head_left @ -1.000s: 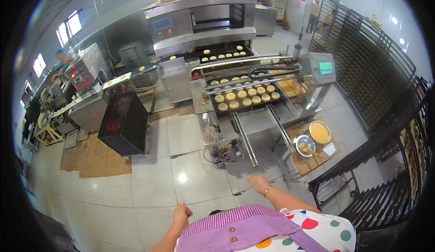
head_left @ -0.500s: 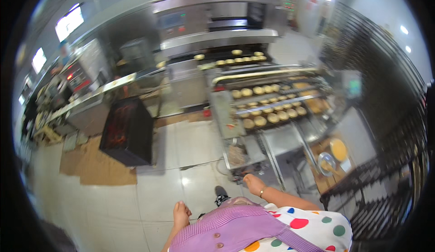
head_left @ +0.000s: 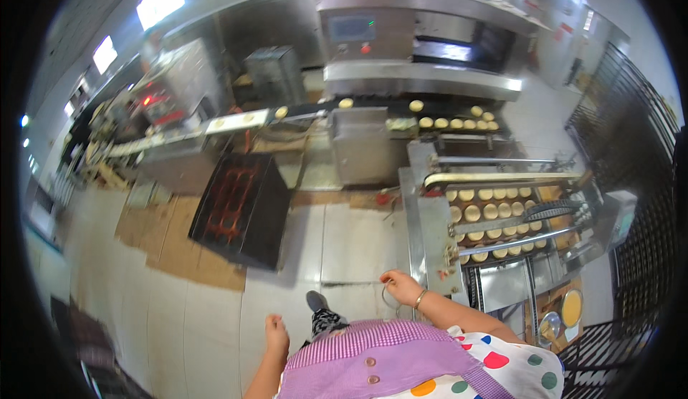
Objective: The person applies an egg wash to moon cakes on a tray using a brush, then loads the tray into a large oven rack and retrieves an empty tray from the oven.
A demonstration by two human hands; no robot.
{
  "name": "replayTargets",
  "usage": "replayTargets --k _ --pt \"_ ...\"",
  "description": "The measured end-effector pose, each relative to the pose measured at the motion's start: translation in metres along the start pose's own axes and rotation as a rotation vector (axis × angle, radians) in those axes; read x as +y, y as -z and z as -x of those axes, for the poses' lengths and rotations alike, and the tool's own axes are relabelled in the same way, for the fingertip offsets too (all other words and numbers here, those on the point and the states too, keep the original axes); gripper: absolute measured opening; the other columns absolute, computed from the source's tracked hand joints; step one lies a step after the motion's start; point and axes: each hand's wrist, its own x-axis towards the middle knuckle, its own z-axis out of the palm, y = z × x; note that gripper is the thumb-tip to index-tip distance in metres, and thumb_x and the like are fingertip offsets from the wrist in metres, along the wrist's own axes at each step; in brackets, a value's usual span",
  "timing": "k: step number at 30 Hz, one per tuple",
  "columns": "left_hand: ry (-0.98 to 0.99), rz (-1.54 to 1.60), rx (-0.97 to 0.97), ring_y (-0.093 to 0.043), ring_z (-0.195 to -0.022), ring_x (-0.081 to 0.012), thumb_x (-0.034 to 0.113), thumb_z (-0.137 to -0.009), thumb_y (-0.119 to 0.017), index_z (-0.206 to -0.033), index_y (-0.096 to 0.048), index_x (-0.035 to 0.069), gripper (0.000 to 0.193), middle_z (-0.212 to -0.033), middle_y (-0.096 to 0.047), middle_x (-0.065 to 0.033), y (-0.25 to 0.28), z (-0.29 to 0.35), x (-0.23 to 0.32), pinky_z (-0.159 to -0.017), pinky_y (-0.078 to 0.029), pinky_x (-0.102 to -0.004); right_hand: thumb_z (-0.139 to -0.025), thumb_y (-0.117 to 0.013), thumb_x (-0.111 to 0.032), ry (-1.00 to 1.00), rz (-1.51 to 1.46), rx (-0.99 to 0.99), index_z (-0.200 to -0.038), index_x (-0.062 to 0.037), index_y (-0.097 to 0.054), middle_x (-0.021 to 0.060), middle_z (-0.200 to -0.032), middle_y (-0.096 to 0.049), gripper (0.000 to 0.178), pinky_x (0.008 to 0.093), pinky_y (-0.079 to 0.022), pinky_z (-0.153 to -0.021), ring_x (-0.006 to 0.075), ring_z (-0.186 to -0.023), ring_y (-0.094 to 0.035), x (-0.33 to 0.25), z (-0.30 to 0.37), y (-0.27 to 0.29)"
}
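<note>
My left hand (head_left: 276,334) hangs low over the tiled floor, its fingers loosely curled with nothing visible in them. Farther right, my right hand (head_left: 403,286) is raised in front of my purple apron, fingers bent inward and no held thing showing. A thin cable loop (head_left: 387,297) shows just below its fingertips, apparently behind the hand. Nearest to that hand is a metal machine (head_left: 424,238), where rows of round pale dough pieces (head_left: 473,213) lie on dark trays under crossing bars. A stack of black baking trays (head_left: 247,212) stands on the floor ahead of my left hand.
A conveyor (head_left: 240,121) with a few dough rounds runs across the back toward a steel oven (head_left: 365,33). Dark racks (head_left: 648,205) line the right side. Beside the machine sit a yellow-filled round container (head_left: 571,307) and a metal bowl (head_left: 550,325). Cardboard (head_left: 179,248) covers part of the floor.
My view has swung left, so the oven, machine and tray stack appear farther right. Both hands stay low, still with nothing visible in them. My foot shows farther left in the picture.
</note>
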Motion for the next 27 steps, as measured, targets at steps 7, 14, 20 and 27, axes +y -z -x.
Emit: replayTargets --k 7,14,20,27 --pt "0.167 0.074 0.036 -0.045 -0.055 -0.0122 0.000 -0.082 -0.046 -0.105 -0.042 0.014 0.027 -0.079 -0.045 -0.0027 0.039 -0.184 -0.013 -0.044 -0.037 -0.0251 -0.086 -0.053 -0.016 0.192 0.190 0.129 -0.102 -0.0060 -0.060 0.0131 -0.102 -0.058 0.020 0.0334 -0.046 -0.085 0.0271 -0.093 -0.058 -0.046 -0.132 -0.013" --pt "0.484 0.027 0.049 -0.057 -0.073 -0.0212 0.004 -0.073 -0.052 -0.115 -0.044 0.013 0.043 -0.096 -0.053 -0.0069 0.076 -0.343 0.016 -0.062 -0.049 -0.0367 -0.087 -0.054 -0.024 -0.039 0.279 0.143 -0.096 -0.0065 -0.060 0.0121 -0.099 -0.059 0.021 0.0364 -0.045 -0.082 0.0280 -0.092 -0.057 -0.081 -0.215 -0.050" --pt "0.400 -0.056 0.043 -0.056 -0.074 -0.0209 0.004 -0.074 -0.052 -0.114 -0.045 0.011 0.042 -0.096 -0.053 -0.0076 0.088 -0.461 0.072 -0.062 -0.049 -0.0354 -0.087 -0.055 -0.028 -0.251 0.331 0.024 -0.096 -0.0073 -0.060 0.0110 -0.100 -0.059 0.023 0.0371 -0.045 -0.081 0.0285 -0.091 -0.058 -0.092 -0.245 -0.080" --pt "0.141 -0.131 -0.022 -0.056 -0.074 -0.0206 0.004 -0.074 -0.053 -0.113 -0.046 0.010 0.040 -0.096 -0.054 -0.0083 0.070 -0.561 0.141 -0.063 -0.049 -0.0339 -0.087 -0.055 -0.025 -0.401 0.326 -0.022 -0.092 -0.0070 -0.060 0.0117 -0.088 -0.062 0.019 0.0375 -0.046 -0.074 0.0278 -0.083 -0.059 -0.077 -0.253 -0.081"
